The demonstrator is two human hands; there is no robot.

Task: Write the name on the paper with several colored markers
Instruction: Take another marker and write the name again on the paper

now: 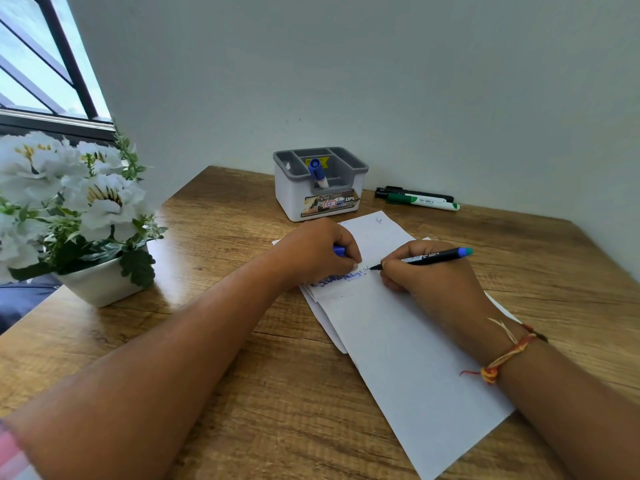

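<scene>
Wooden tabletop (207,375), seen from the head camera. White paper (415,358) lies at centre, running from 12 toward 5 o'clock, with more sheets showing beneath its left edge. At 9 o'clock of the paper stands a white pot (100,282) holding white flowers (69,188) and green leaves. At 12 o'clock stands a grey-topped white organizer (301,199) with several compartments; its middle compartment holds one blue-capped marker (317,171), tilted, and the others show nothing inside. The left hand (311,252) rests on the paper's upper left part, fingers curled round a short blue piece (339,251). The right hand (429,282) grips a black marker (433,257), tip on the paper beside blue lettering (337,279). At 1 o'clock a green marker (422,201) and a dark marker (415,194) lie side by side near the wall.
</scene>
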